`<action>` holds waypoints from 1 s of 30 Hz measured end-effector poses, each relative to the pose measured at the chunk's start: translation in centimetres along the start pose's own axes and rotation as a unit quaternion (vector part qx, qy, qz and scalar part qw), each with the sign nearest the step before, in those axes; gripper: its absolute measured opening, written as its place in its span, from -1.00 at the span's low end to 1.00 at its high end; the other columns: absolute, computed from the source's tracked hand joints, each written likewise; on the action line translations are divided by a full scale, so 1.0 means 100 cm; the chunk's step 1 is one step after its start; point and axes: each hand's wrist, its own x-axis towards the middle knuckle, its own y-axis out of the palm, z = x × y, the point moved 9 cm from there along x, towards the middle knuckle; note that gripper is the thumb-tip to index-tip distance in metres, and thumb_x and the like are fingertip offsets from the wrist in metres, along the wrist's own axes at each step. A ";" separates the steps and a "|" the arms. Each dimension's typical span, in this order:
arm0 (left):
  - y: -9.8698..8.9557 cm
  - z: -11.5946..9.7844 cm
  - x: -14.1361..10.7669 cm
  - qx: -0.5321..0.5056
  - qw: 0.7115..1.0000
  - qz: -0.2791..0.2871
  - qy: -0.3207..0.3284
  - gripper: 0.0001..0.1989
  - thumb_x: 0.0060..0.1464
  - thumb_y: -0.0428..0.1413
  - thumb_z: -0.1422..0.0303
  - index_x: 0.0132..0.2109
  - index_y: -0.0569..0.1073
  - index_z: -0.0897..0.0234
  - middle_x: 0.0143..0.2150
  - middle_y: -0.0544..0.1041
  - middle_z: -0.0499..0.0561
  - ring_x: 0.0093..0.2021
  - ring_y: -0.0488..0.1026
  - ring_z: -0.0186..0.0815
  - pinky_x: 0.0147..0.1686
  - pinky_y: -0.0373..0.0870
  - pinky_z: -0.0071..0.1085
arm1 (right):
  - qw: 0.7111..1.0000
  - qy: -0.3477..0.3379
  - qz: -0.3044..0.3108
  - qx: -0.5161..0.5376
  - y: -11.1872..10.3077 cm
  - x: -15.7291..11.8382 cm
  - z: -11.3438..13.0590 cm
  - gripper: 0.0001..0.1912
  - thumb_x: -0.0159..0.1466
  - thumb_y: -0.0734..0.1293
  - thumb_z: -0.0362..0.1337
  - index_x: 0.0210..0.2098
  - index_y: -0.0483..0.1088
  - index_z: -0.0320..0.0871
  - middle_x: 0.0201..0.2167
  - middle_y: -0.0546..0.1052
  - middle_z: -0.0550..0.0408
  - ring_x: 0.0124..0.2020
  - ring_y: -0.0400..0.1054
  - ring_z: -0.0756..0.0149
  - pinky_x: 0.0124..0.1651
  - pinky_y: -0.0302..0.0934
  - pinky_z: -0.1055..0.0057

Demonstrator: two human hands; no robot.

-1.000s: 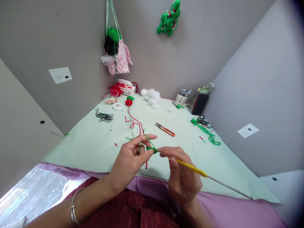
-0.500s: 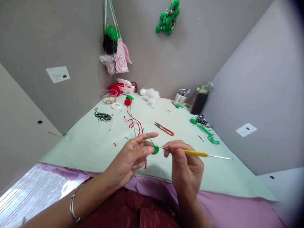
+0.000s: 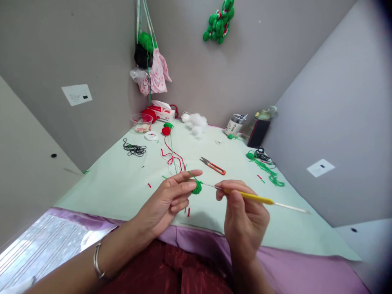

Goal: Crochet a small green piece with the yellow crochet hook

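Observation:
Between the thumb and fingers of my left hand (image 3: 168,200) is a small round green crochet piece (image 3: 197,188). Green yarn (image 3: 191,174) runs from it up over my raised index finger. My right hand (image 3: 245,216) grips a crochet hook (image 3: 257,198) with a yellow handle, pen-fashion. Its thin metal tip points left and meets the upper right edge of the green piece; whether it sits in a loop is too small to tell. The hook's other metal end sticks out to the right. Orange thread snips (image 3: 212,165) lie on the table just beyond my hands.
On the pale green tabletop (image 3: 101,183) lie black cord (image 3: 134,148), red yarn (image 3: 173,153) and green yarn strands (image 3: 271,173). Farther back stand a clear tub (image 3: 142,122), a tissue box (image 3: 163,113), white stuffing (image 3: 196,123), a pen holder (image 3: 235,124) and a phone (image 3: 259,132) against a bottle.
My right hand has moved right, and the hook's tip has drawn back to the green piece's edge. The piece has turned to show more of its round face. The view has shifted slightly.

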 end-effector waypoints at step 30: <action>0.000 0.008 -0.003 0.060 0.998 0.001 -0.030 -0.52 0.06 0.44 0.30 0.11 0.62 0.32 -0.52 0.18 -0.27 -0.59 -0.19 -0.56 -0.64 -0.15 -0.55 | 0.988 -0.093 0.049 -0.110 0.008 -0.012 0.011 -0.71 0.45 0.30 -0.44 0.00 0.59 0.01 -0.20 0.64 0.02 -0.20 0.54 0.23 -0.20 0.47 0.27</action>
